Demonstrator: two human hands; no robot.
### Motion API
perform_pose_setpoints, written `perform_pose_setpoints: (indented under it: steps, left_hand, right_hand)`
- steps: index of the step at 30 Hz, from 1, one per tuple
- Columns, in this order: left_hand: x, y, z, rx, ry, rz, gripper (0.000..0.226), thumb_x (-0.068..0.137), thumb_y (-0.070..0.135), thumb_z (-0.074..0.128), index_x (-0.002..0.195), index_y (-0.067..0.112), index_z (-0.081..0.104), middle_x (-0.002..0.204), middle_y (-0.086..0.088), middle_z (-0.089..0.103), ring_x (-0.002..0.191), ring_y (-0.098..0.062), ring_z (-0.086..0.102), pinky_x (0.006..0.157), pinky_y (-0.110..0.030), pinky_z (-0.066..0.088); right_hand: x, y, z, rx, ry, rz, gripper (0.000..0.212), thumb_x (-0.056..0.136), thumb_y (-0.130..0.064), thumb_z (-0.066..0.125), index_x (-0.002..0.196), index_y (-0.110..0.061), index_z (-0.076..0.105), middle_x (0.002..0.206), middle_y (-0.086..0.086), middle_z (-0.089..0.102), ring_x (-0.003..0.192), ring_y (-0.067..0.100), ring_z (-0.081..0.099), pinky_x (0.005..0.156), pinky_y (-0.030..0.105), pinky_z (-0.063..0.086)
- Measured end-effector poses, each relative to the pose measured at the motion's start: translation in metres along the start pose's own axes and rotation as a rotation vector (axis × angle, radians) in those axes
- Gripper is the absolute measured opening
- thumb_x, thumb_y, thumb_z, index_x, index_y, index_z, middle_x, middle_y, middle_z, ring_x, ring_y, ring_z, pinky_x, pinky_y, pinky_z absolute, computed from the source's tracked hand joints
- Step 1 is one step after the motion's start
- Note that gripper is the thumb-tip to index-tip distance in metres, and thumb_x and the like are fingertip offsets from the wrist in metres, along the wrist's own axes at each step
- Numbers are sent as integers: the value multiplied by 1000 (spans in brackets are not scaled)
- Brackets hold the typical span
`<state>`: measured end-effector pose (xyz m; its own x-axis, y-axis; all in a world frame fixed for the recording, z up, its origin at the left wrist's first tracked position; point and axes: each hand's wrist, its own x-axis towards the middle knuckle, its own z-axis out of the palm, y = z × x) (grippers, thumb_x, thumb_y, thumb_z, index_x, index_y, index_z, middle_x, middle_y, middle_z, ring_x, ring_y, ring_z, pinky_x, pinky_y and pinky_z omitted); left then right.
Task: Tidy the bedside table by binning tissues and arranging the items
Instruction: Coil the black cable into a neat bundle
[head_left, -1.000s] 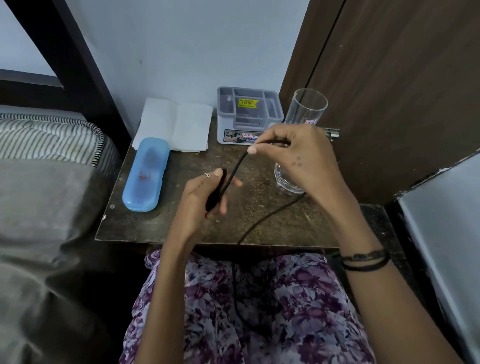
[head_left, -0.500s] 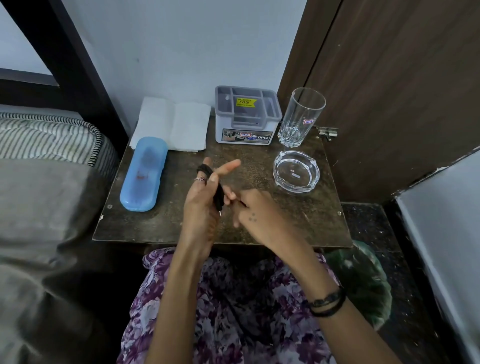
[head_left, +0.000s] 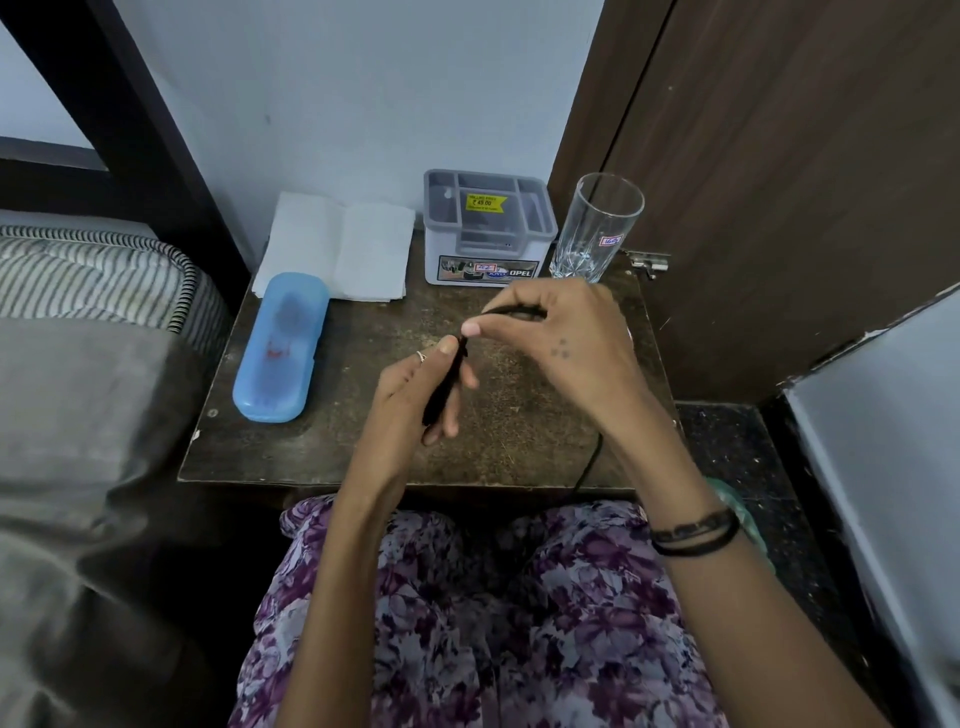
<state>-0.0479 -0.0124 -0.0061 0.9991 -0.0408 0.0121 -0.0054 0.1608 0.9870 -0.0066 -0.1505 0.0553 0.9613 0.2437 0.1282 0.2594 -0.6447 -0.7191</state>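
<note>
My left hand (head_left: 415, 395) grips a small bundle of wound black cable (head_left: 441, 389) above the middle of the brown bedside table (head_left: 291, 447). My right hand (head_left: 561, 338) pinches the loose run of the same cable just above the bundle; the rest of the cable drops off the table's front edge by my right wrist. White folded tissues (head_left: 337, 249) lie flat at the back left. A blue plastic case (head_left: 283, 345) lies along the left edge. The glass ashtray is hidden behind my right hand.
A grey compartment organiser (head_left: 488, 228) stands at the back centre, with a clear tall glass (head_left: 597, 228) to its right. A striped mattress (head_left: 93, 270) borders the table on the left, a wooden door (head_left: 805, 182) on the right. A green bin (head_left: 737, 514) sits low right.
My right hand rose from below the bundle to above it, carrying the cable over the top. It now covers the ashtray. The left hand kept the bundle near the same spot.
</note>
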Motion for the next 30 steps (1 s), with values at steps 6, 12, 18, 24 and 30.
perform_pose_setpoints:
  steps: [6,12,18,24,30]
  left_hand:
    - [-3,-1,-2,-493,-132,-100,33,91,32,40,71,17,62,34,9,34,30,1,23,34,-11,23]
    - [-1,0,10,-784,-7,-49,43,91,18,41,131,5,43,88,6,72,54,0,54,53,-10,47]
    - [1,-10,8,151,287,29,43,97,11,42,99,48,65,92,10,65,72,0,56,66,-12,44]
    - [-1,-4,12,146,74,-100,35,96,34,40,81,15,66,49,0,59,40,-10,46,46,-21,39]
    - [-4,3,11,-299,-101,-140,45,91,46,38,63,19,61,31,7,36,29,-5,22,36,-15,24]
  right_hand:
    - [-1,30,43,427,54,77,26,84,-39,63,78,-16,72,74,19,67,67,31,57,66,38,41]
    - [-33,34,71,265,-65,167,36,96,-26,46,70,-9,64,66,13,64,59,21,56,62,41,46]
    - [-53,18,44,72,-209,172,20,88,-35,61,81,-20,72,53,-7,55,44,8,42,49,30,33]
    - [-28,9,2,50,41,95,13,75,-40,72,79,-28,74,75,-4,68,65,14,59,61,33,46]
    - [-11,22,19,345,59,98,14,81,-32,69,82,-19,75,83,-2,73,81,17,67,82,46,52]
